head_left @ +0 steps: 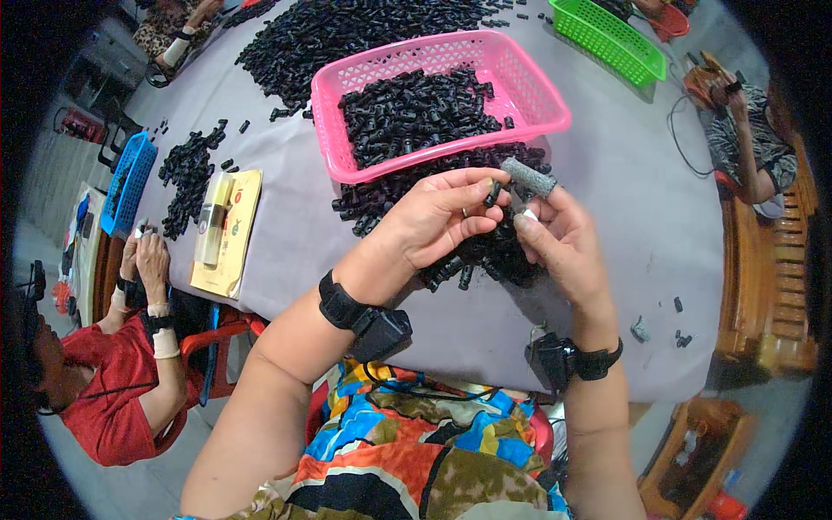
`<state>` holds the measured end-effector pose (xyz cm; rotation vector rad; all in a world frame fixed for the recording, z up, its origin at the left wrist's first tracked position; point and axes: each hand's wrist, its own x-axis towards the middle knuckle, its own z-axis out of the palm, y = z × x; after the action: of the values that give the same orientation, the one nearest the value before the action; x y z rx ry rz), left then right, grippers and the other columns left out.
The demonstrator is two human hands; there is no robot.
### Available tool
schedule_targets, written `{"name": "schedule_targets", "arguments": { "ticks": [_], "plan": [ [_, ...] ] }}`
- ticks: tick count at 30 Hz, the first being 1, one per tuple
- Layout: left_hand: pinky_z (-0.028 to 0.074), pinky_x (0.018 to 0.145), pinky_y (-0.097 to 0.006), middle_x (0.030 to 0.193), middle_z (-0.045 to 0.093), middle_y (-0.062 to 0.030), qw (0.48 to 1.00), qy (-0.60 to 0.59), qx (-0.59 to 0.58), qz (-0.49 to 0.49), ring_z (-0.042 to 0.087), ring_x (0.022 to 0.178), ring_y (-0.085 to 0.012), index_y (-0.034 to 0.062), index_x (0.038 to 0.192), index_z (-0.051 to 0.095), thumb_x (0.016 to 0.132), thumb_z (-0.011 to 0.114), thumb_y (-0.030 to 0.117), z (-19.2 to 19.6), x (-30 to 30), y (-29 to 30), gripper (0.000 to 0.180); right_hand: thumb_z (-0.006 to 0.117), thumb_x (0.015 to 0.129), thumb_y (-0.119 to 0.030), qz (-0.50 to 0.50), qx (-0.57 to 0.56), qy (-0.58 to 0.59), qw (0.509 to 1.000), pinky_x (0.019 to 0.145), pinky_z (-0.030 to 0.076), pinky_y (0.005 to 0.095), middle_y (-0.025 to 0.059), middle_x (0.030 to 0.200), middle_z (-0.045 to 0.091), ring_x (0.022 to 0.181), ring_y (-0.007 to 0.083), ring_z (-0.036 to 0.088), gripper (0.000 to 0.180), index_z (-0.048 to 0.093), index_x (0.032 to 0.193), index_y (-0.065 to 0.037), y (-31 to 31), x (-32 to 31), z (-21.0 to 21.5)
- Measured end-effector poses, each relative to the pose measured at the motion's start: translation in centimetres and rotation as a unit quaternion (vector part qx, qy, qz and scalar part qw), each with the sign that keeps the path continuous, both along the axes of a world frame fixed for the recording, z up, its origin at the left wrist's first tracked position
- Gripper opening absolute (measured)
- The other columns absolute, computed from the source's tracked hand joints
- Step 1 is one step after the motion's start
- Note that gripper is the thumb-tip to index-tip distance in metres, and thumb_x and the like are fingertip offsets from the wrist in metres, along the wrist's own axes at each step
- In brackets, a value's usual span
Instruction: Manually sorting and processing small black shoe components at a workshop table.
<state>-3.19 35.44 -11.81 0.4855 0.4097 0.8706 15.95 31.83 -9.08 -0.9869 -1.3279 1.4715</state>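
- The person's left hand (438, 221) pinches one small black plastic piece (492, 192) between thumb and fingertips, the other fingers curled in beneath it.
- The right hand (562, 238) meets it from the other side; its forefinger wears one grey fabric finger cot (529, 178) that touches the piece, and the thumb tip carries a pale wrap. Whether this hand also grips the piece, I cannot tell.
- The held piece sits above the near edge of a loose heap of black pieces (485, 251) on the grey table (624, 199), just in front of the pink basket (438, 100).
- Baskets, counted: three in all. One pink, part-filled with black pieces; one green basket (607, 36) at the far right; one blue basket (128, 184) at the left edge.
- Black pieces lie in too many to count: a large spread (347, 35) beyond the pink basket, a smaller heap (186, 178) beside the blue one, and a few strays (680, 334) near the right edge.
- Two black wrist devices: one on the left wrist (364, 319), one on the right wrist (568, 360).
- One yellow flat box (230, 234) lies on the table at the left.
- Three other people sit around the table: one in red (113, 381) at the left, one at the right (750, 143), one at the far left corner (178, 26).
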Motion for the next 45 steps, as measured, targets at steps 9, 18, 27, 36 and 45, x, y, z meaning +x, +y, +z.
{"name": "schedule_targets", "arguments": {
  "ticks": [9,18,27,36,45],
  "plan": [
    [0.058,0.077,-0.025,0.098,0.063,-0.0093,1.0,0.014,0.021,0.002,0.065,0.086,-0.0156,-0.0025,0.12,0.052,0.091,0.054,0.009,0.0,0.2,0.1,0.031,0.062,0.084,-0.007,0.02,-0.021,-0.006,1.0,0.053,0.036,0.0162,-0.0052,0.077,0.049,0.065,0.0014,0.045,0.055,0.042,0.134,-0.005,0.1,0.1,0.1],
    [0.055,0.062,-0.019,0.093,0.064,-0.0033,0.998,0.062,0.005,0.024,0.064,0.078,-0.0106,0.0043,0.114,0.056,0.091,0.057,0.014,-0.4,0.0,0.1,0.025,0.062,0.084,-0.009,0.028,-0.014,-0.014,0.999,0.053,0.035,0.016,-0.0057,0.077,0.048,0.065,0.0013,0.044,0.056,0.042,0.135,-0.005,-0.2,-0.1,0.4],
    [0.053,0.06,-0.017,0.092,0.064,-0.0015,1.0,0.024,0.015,0.014,0.062,0.072,-0.0067,0.0054,0.116,0.054,0.09,0.059,0.016,-0.8,0.5,-0.1,0.028,0.063,0.084,-0.011,0.053,-0.002,-0.012,0.999,0.057,0.035,0.0157,-0.0069,0.078,0.048,0.067,0.0008,0.044,0.05,0.046,0.13,-0.002,-0.5,-0.6,0.6],
    [0.056,0.062,-0.02,0.087,0.064,-0.0053,1.0,0.02,-0.019,0.003,0.065,0.069,-0.0121,0.0036,0.108,0.056,0.091,0.056,0.009,0.0,0.8,-0.1,0.018,0.063,0.086,-0.014,0.06,-0.016,0.018,0.998,0.052,0.034,0.0156,-0.0066,0.08,0.052,0.064,-0.0004,0.043,0.044,0.049,0.126,-0.004,-0.3,-0.3,-0.1],
    [0.056,0.068,-0.018,0.098,0.063,-0.0059,1.0,0.0,0.009,-0.018,0.064,0.08,-0.0095,0.0013,0.118,0.052,0.09,0.055,0.007,-1.0,0.4,0.1,0.029,0.062,0.086,-0.014,0.07,-0.015,0.005,0.997,0.049,0.033,0.0157,-0.0081,0.075,0.049,0.06,-0.0006,0.041,0.044,0.049,0.126,-0.004,0.0,0.1,-0.3]
  ]
}}
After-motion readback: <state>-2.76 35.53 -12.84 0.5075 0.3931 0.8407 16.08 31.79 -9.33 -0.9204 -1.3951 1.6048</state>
